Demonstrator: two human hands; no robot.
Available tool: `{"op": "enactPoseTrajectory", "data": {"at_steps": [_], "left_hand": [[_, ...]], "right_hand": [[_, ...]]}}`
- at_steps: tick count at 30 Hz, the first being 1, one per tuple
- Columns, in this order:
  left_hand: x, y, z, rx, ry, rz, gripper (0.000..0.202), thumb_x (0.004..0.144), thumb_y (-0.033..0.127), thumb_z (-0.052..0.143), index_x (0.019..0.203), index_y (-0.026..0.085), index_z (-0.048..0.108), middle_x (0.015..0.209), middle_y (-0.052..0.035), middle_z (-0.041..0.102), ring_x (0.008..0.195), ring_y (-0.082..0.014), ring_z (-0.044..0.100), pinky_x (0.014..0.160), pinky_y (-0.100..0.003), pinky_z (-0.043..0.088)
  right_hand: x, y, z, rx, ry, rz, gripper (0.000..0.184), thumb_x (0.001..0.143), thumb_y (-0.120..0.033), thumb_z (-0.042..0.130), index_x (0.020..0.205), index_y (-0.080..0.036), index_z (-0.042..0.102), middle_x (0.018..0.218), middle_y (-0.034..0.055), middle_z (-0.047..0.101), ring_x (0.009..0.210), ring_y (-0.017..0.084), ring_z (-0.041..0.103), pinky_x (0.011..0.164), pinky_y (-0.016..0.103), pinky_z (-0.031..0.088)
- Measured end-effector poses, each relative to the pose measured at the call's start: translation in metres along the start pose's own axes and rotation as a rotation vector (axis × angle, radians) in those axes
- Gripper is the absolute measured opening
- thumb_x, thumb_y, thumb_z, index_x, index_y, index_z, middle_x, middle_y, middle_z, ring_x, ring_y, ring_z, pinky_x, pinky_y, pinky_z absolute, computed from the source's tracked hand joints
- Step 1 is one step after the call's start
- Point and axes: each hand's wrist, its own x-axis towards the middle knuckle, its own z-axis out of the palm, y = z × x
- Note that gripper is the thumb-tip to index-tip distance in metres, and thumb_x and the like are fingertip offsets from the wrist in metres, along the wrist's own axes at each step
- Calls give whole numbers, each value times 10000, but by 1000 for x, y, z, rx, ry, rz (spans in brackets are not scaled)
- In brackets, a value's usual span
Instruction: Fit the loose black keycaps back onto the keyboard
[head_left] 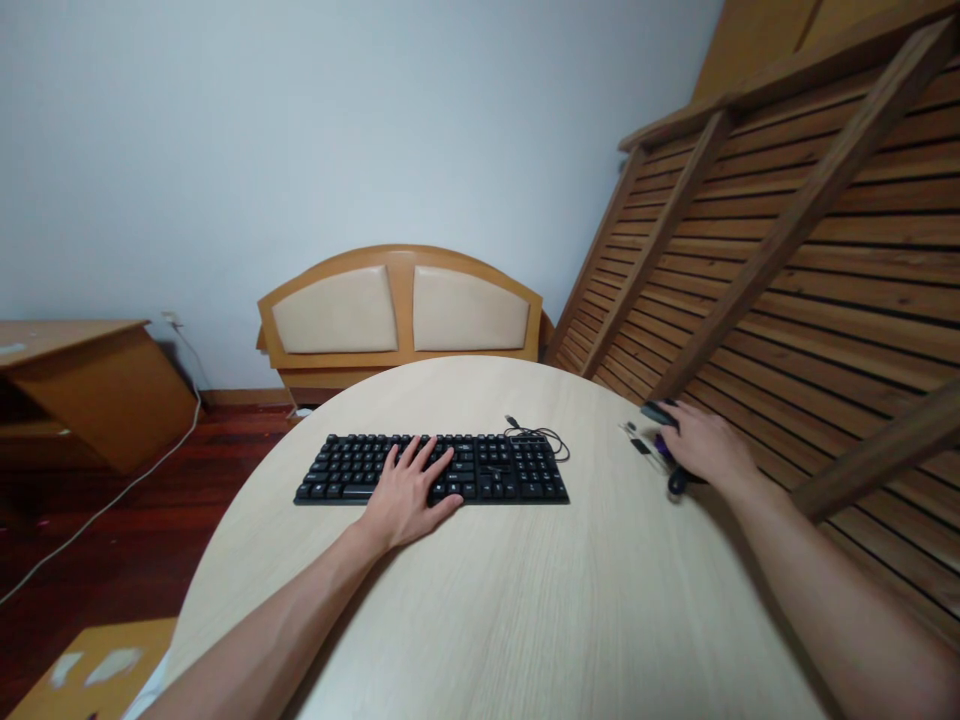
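Note:
A black keyboard [495, 465] lies across the far half of a round pale wooden table [525, 620]. My left hand [411, 493] rests flat on the middle of its keys with fingers stretched out. The keyboard's thin black cable [541, 433] is coiled loosely behind its right end, its plug lying free. My right hand [703, 445] sits at the table's right edge, fingers curled over a small dark object [660, 412] with a purple part showing underneath; I cannot make out what it is. A few small dark bits [639, 444] lie just left of that hand.
A slatted wooden bed frame [787, 230] leans close against the table's right side. Beyond the table stands a padded headboard [401, 310] against the white wall. A wooden desk [82, 385] is at the left, with a white cord [112, 495] trailing over the dark red floor.

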Motion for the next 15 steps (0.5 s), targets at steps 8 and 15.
{"op": "enactPoseTrajectory", "data": {"at_steps": [8,15], "left_hand": [[0,0,0,-11,0,-4,701,915,658,494,1508,291,420,1591,-91,346,1466,-367,281,1161,-607,224],[0,-1,-1,-2,-5,5,707,924,675,462,1511,285,414,1592,-99,343,1471,-367,272,1159,-607,226]], "right_hand": [[-13,5,45,0,-131,106,581,935,-425,392,1440,-167,516,1484,203,480,1249,444,514,956,631,434],[-12,-74,17,81,-101,-159,725,935,-621,391,1506,-175,409,1582,154,359,1474,383,238,1161,617,188]]}}
